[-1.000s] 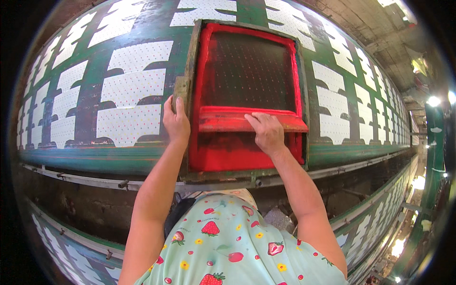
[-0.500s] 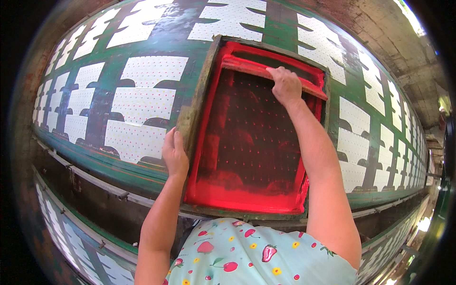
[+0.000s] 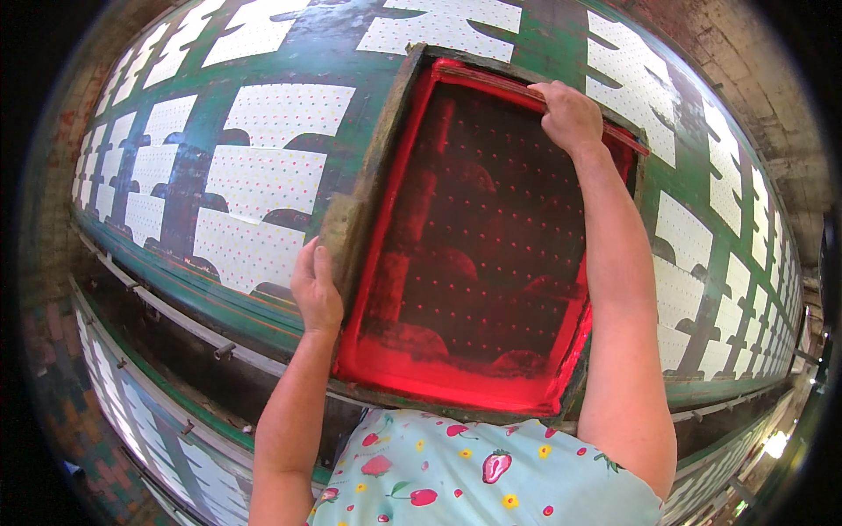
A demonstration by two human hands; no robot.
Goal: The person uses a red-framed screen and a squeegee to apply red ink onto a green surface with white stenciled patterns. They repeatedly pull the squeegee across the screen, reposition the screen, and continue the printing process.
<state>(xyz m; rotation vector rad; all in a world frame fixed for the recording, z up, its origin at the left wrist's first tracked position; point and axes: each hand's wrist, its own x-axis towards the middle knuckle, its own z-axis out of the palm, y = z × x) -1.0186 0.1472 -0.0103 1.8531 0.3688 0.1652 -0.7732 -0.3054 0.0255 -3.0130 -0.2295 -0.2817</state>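
Note:
A screen-printing frame [image 3: 382, 151] with weathered wooden sides lies on the long green table. Bright red ink coats the inner borders of its dark mesh [image 3: 500, 228], thickest along the near end, and rows of small dots show through. My right hand [image 3: 572, 116] reaches across the frame and grips a squeegee [image 3: 624, 141], a long red-stained bar lying crosswise at the far end. At the frame's left side my left hand [image 3: 317, 289] is closed on the wooden edge, thumb up; its fingertips are partly hidden.
White cut sheets with coloured dots [image 3: 267, 180] lie in rows on the green table [image 3: 355, 79], left, right and beyond the frame. A metal rail [image 3: 189, 323] runs along the near edge. Another table with sheets [image 3: 145, 412] stands behind at lower left.
My right hand has pushed the squeegee farther away, up to the frame's far end. The mesh it left is now uncovered. My left hand stays at the frame's left edge.

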